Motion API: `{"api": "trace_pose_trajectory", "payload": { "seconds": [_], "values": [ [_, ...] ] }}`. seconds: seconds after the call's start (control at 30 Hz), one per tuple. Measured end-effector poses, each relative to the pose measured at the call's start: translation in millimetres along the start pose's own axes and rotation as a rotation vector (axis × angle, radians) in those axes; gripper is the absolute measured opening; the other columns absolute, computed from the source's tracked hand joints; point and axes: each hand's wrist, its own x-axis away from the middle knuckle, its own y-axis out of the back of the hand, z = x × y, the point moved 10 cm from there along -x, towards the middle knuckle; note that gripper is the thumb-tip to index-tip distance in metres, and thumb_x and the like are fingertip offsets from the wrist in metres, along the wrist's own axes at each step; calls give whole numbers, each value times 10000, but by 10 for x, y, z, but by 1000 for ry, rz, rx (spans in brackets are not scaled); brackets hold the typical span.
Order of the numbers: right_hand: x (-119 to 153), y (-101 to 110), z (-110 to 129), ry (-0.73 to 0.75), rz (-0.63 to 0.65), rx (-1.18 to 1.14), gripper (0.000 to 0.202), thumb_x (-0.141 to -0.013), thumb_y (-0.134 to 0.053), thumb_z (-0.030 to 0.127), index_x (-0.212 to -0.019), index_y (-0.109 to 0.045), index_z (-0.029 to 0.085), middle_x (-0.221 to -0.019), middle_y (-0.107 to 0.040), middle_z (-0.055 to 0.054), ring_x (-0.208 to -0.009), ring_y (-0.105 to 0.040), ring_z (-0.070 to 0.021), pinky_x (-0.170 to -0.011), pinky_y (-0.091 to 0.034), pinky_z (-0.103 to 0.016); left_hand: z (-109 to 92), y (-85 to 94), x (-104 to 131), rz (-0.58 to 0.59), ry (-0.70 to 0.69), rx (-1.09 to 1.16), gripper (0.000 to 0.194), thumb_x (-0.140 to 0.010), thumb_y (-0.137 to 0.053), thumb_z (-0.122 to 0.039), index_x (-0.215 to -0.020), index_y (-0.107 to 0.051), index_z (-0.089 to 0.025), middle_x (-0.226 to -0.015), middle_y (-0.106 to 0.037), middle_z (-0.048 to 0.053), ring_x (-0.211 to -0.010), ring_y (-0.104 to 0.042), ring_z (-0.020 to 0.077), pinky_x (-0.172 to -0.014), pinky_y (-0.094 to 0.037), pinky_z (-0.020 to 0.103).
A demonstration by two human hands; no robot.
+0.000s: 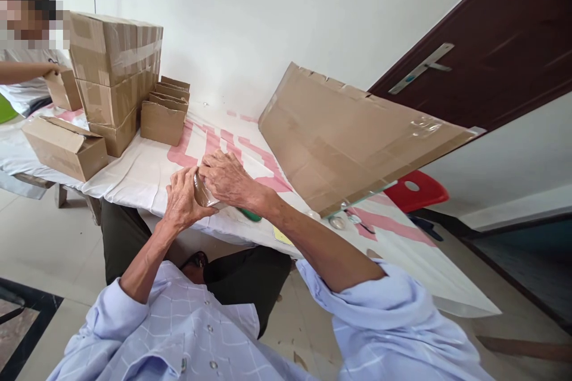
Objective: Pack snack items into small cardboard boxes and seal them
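Observation:
Held above the table's near edge is a small brown cardboard box [203, 193] with a glossy surface like clear tape. My left hand [182, 199] wraps round its left side, thumb underneath. My right hand [229, 177] has its fingers curled over the top and right side of the same box, hiding much of it. A green object [251, 214] shows partly behind my right forearm, and a yellow piece [282, 236] lies by the table edge. To the right, a round tape roll [337, 222] rests on the cloth.
Taped cartons [118, 50] stand stacked at the left, with open boxes [163, 122] beside them and a carton [67, 146] in front. A large cardboard piece [339, 131] leans across the table's right. A co-worker's hand [54, 67] touches a box [65, 89]. A red stool [417, 190] stands behind.

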Motion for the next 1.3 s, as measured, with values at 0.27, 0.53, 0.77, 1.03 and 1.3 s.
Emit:
{"api": "trace_pose_trajectory", "payload": {
  "seconds": [0.27, 0.53, 0.77, 1.03, 1.3],
  "values": [
    [29, 11, 9, -5, -19, -1, 356, -1076, -493, 102, -1234, -804, 175, -1283, -744, -165, -1205, -554, -339, -970, -392, -452, -18, 12, -13, 16, 5, -5, 1220, -575, -1082, -403, -1616, -459, -263, -1608, -549, 208, -1497, -507, 486, -1152, -496, 669],
    [39, 3, 1, -1, -44, 13, 354, -1069, -494, 102, -1225, -806, 161, -1253, -745, -170, -1196, -546, -335, -970, -370, -443, -38, 19, -13, 15, 4, 4, 1209, -574, -1081, -421, -1611, -479, -268, -1599, -554, 199, -1499, -502, 485, -1136, -513, 660],
    [43, -12, 33, 19, -38, 7, 356, -1071, -491, 103, -1230, -803, 164, -1251, -744, -158, -1201, -546, -328, -961, -361, -446, -32, 24, -7, 30, 8, -4, 1215, -581, -1074, -383, -1612, -446, -253, -1622, -552, 212, -1507, -508, 478, -1162, -497, 670],
    [52, 1, 63, 41, -93, 22, 347, -1064, -506, 127, -1221, -814, 156, -1207, -742, -171, -1143, -538, -335, -908, -344, -442, -41, 32, 17, 27, 23, -20, 1188, -603, -1069, -475, -1608, -470, -271, -1614, -554, 206, -1512, -501, 488, -1151, -508, 674],
    [48, 20, 45, 44, -72, 4, 324, -1042, -533, 110, -1200, -813, 153, -1199, -746, -167, -1133, -545, -333, -902, -337, -437, -28, 22, 24, 30, 19, -20, 1247, -572, -1090, -420, -1626, -449, -242, -1629, -538, 224, -1536, -478, 495, -1157, -501, 673]
  ]
}}
